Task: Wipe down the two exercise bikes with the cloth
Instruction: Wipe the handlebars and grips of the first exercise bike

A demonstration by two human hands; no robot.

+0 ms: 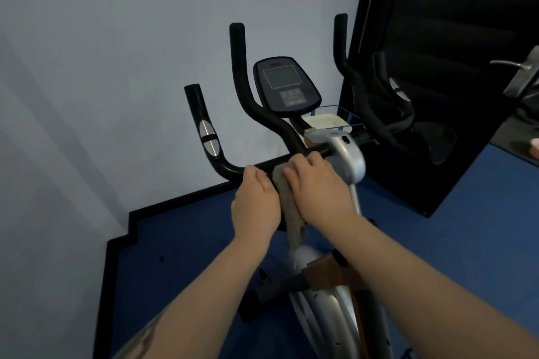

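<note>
The right hand [319, 188] is curled around the black handlebar [262, 166] of the exercise bike [347, 154]. It grips a grey cloth [287, 207] against the bar. The fingers go over the top of the bar and the cloth sits under them. The loose end of the cloth hangs down below the bar, between the two hands.

The left hand [256, 201] is just beside the right one, on its left. Its fingers are curled around the same bar too, and its side touches the cloth. Both hands hold the flat, straight part of the bar, close to the silver post [354, 201] in the middle of the bike.

From there the bar bends up on the left into a black grip with a shiny silver patch [208, 137] on it. A second black grip [242, 73] stands taller behind it. Between the grips sits a dark screen panel [285, 84]. Behind the panel a pale tray [326, 121] rests in a wire rack.

Below the hands the silver body of the bike goes down to a blue floor [180, 242]. A pale wall [116, 67] is on the left. A tall dark mirror [437, 81] leans on the right and shows the bike's grips in it.
</note>
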